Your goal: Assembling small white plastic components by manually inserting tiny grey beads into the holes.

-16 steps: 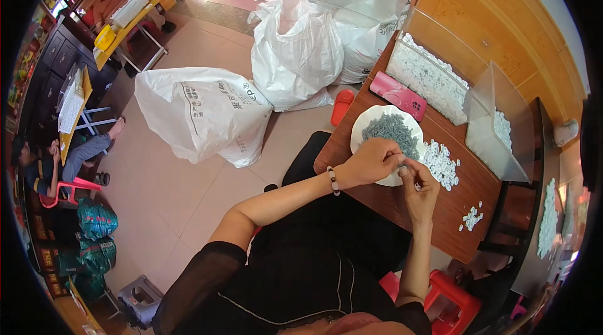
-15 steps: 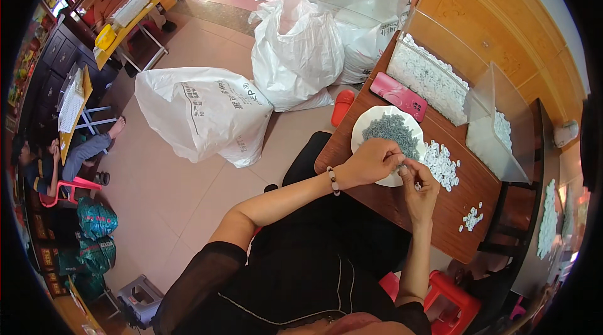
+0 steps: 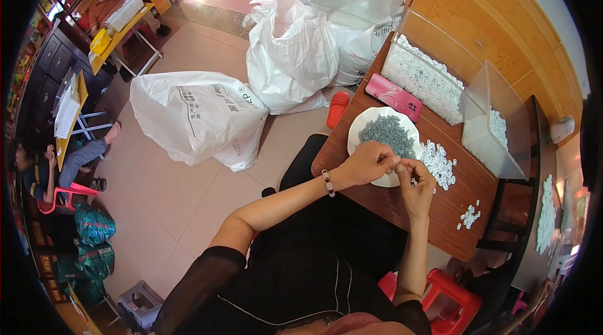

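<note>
Over the near rim of a white plate (image 3: 358, 124), my two hands meet fingertip to fingertip. My left hand (image 3: 369, 163), with a beaded bracelet at the wrist, is closed in a pinch. My right hand (image 3: 417, 185) pinches as well, thumb against forefinger. Whatever sits between the fingers is too small to make out. Many small grey pieces (image 3: 386, 132) are heaped on the plate, just beyond my left hand. Beside the plate and close to my right hand lies a pile of small white plastic pieces (image 3: 440, 165), some showing a hole.
A pink phone (image 3: 394, 97) lies behind the plate on the brown table (image 3: 433, 228). Clear bins (image 3: 424, 80) of white pieces line its far side; a smaller white cluster (image 3: 469, 216) lies nearer. White sacks (image 3: 201, 118) and a red slipper (image 3: 338, 109) are on the floor. Other people sit at left.
My hands stay together over the plate's rim, with slight shifts of the fingers. The whole view has moved a little; the piles look the same.
</note>
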